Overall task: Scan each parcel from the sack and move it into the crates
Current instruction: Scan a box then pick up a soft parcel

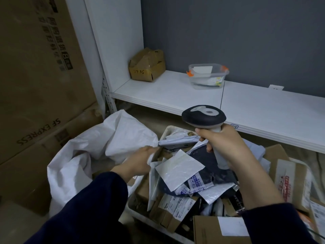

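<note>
My right hand (226,147) grips the handle of a grey and black barcode scanner (204,117), held upright over a white crate (140,213) heaped with parcels. My left hand (139,160) reaches over the crate's left side and holds the edge of a small brown cardboard parcel (161,154); motion blur hides the fingers. A silver bubble mailer (178,169) lies on top of a black bag (209,166) in the heap. The white woven sack (98,150) slumps open on the floor to the left of the crate.
A second crate of cardboard boxes (290,175) stands at the right. A low white shelf (193,92) behind carries a crumpled brown box (146,65) and a clear plastic tub (207,75). Large cardboard cartons (35,85) wall off the left side.
</note>
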